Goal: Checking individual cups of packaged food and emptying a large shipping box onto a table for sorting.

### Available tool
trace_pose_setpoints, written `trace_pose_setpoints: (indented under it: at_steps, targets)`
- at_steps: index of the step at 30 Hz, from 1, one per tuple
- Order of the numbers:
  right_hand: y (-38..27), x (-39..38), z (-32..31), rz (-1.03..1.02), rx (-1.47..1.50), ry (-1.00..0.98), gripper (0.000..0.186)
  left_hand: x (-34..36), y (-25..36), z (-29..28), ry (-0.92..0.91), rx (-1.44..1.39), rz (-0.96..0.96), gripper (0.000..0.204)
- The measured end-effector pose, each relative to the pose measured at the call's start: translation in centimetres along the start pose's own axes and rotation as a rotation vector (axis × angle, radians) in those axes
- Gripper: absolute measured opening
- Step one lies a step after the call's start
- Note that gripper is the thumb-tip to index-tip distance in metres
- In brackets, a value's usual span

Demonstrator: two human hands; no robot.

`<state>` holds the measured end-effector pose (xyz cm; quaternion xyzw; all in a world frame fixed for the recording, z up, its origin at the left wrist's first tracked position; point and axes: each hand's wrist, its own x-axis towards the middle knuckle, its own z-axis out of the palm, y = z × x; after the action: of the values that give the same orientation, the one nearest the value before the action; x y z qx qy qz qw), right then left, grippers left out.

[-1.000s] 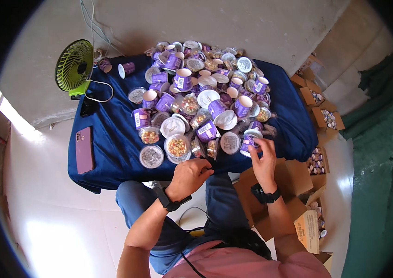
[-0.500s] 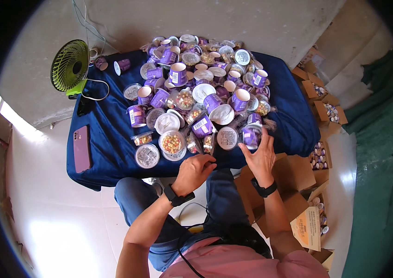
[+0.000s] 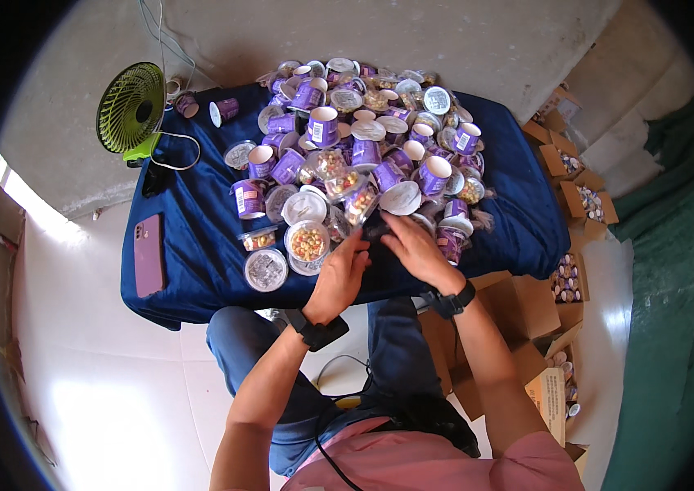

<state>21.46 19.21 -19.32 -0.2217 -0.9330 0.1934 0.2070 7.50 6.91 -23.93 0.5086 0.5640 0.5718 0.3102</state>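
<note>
A large pile of purple paper cups (image 3: 322,124), white lids and clear tubs of multicoloured pellets (image 3: 307,245) covers the front and middle of the blue-clothed table (image 3: 527,213). My left hand (image 3: 343,278) is curled at the front of the pile, beside those tubs and below a tilted purple-and-clear container (image 3: 361,199); whether it grips anything is hidden. My right hand (image 3: 416,254) reaches inward to the same spot, its index finger stretched out and apart from the others, near a white lid (image 3: 400,198). Another purple cup (image 3: 449,244) lies just right of it.
A green fan (image 3: 130,106) with cables stands at back left, a pink phone (image 3: 150,254) at front left. Open cardboard boxes (image 3: 527,319), some holding many cups, line the floor on the right, beside a green sheet (image 3: 666,286). A wall rises behind.
My right hand has left the cup at front right and moved leftward to the middle. My left hand has risen slightly. Containers just above both hands have shifted upward and tilted.
</note>
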Motion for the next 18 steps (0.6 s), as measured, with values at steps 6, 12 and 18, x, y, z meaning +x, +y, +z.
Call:
trace_pose_setpoints:
  at_steps: [6, 12, 18]
  targets:
    - [1.8, 0.7, 0.1, 0.136, 0.157, 0.069, 0.03, 2.1, -1.0, -0.9, 0.166, 0.135, 0.094, 0.029]
    - [0.7, 0.2, -0.3, 0.246, 0.222, -0.028, 0.025, 1.0, -1.2, -1.3, 0.14, -0.047, -0.089, 0.023]
    - [-2.9, -1.4, 1.2, 0.158, 0.205, 0.19, 0.03, 0.4, -0.8, -1.3, 0.119, -0.28, -0.194, 0.021]
